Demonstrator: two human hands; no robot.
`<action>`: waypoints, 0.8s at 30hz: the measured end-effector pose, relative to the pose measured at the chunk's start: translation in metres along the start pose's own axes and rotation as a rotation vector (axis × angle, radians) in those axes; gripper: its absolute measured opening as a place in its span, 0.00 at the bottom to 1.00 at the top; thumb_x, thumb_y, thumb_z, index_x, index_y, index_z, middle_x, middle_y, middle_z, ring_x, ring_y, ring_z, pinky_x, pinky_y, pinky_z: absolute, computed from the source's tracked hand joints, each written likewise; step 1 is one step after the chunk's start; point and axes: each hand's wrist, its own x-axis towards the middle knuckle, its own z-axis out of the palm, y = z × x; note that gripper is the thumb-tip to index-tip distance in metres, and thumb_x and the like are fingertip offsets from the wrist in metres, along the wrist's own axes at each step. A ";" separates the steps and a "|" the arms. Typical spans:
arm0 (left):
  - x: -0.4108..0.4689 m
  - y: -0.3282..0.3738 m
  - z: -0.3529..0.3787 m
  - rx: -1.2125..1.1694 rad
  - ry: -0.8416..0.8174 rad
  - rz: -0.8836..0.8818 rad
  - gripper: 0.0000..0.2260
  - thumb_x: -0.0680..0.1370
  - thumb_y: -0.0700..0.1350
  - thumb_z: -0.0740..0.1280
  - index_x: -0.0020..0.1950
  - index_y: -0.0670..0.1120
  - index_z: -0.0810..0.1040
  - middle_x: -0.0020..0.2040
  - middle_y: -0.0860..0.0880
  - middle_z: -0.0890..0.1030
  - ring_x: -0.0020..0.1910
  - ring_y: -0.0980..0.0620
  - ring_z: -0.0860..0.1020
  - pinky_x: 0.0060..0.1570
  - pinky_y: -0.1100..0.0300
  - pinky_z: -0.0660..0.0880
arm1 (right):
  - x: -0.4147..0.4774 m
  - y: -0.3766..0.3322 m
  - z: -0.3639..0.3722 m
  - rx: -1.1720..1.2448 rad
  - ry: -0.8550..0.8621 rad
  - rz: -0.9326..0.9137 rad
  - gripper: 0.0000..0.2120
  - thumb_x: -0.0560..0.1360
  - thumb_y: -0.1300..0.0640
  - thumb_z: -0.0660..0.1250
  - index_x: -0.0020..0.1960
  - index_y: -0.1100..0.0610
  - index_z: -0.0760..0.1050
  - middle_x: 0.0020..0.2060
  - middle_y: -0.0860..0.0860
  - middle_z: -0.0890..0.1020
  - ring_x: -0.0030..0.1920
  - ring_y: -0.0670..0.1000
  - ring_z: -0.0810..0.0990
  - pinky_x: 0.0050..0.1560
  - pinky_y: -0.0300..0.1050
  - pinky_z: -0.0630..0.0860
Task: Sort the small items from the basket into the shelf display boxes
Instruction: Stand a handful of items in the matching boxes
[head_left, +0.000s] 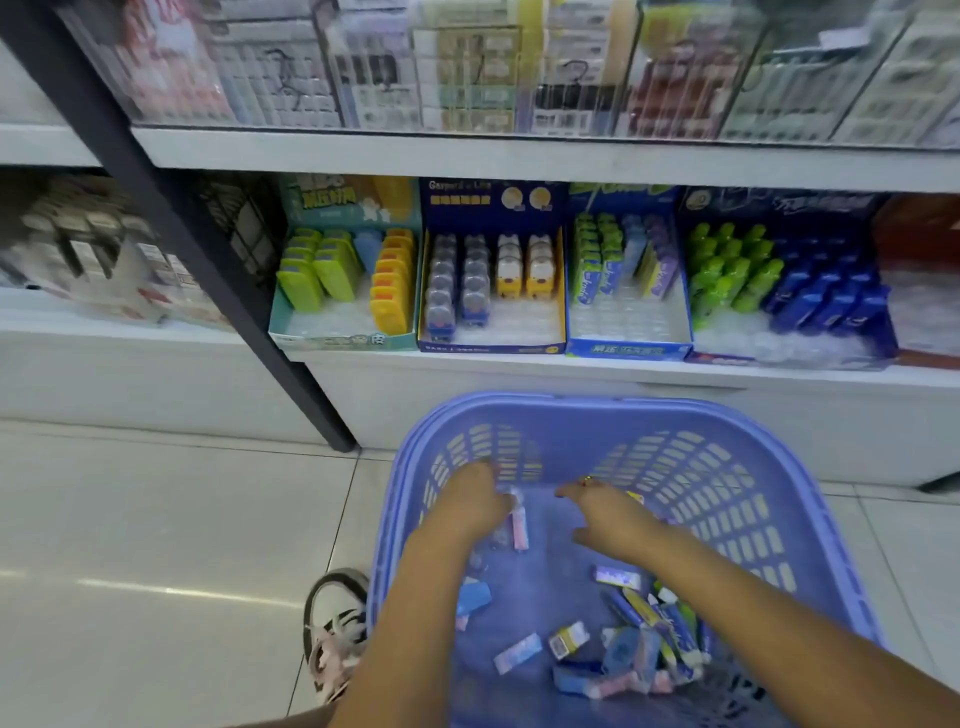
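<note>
A purple plastic basket (779, 467) stands on the floor below the shelf, with several small packaged items (644, 634) scattered on its bottom. Both my arms reach into it. My left hand (475, 501) grips a pink and white item (519, 525) near the basket's far wall. My right hand (605, 512) hovers over the basket's middle with its fingers spread and holds nothing. On the shelf stand several display boxes: a teal box (343, 340) with green and yellow items, a dark blue box (491, 345), a light blue box (628, 348) and a navy box (789, 358).
A black shelf post (208, 249) slants down to the tiled floor left of the basket. My shoe (337, 629) stands by the basket's left side. An upper shelf behind clear panels (467, 73) holds packaged goods.
</note>
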 end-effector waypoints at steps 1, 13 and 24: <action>0.004 -0.006 0.014 0.053 -0.063 -0.037 0.14 0.77 0.41 0.65 0.61 0.37 0.75 0.59 0.40 0.79 0.59 0.43 0.76 0.48 0.67 0.70 | 0.003 0.013 0.011 0.003 -0.034 0.040 0.29 0.73 0.57 0.67 0.72 0.54 0.62 0.69 0.55 0.68 0.68 0.54 0.69 0.64 0.42 0.65; 0.003 -0.055 0.122 0.824 -0.451 -0.075 0.19 0.77 0.37 0.63 0.67 0.34 0.66 0.67 0.37 0.70 0.69 0.38 0.67 0.72 0.46 0.59 | -0.009 0.071 0.069 -0.161 -0.381 0.137 0.58 0.62 0.37 0.75 0.77 0.60 0.44 0.76 0.60 0.49 0.74 0.63 0.52 0.70 0.60 0.59; 0.001 -0.047 0.139 0.540 -0.611 -0.039 0.15 0.80 0.44 0.61 0.63 0.37 0.72 0.62 0.38 0.75 0.62 0.40 0.73 0.59 0.52 0.69 | -0.025 0.033 0.093 -0.159 -0.541 0.025 0.32 0.67 0.47 0.75 0.64 0.61 0.71 0.63 0.57 0.74 0.61 0.58 0.74 0.61 0.48 0.72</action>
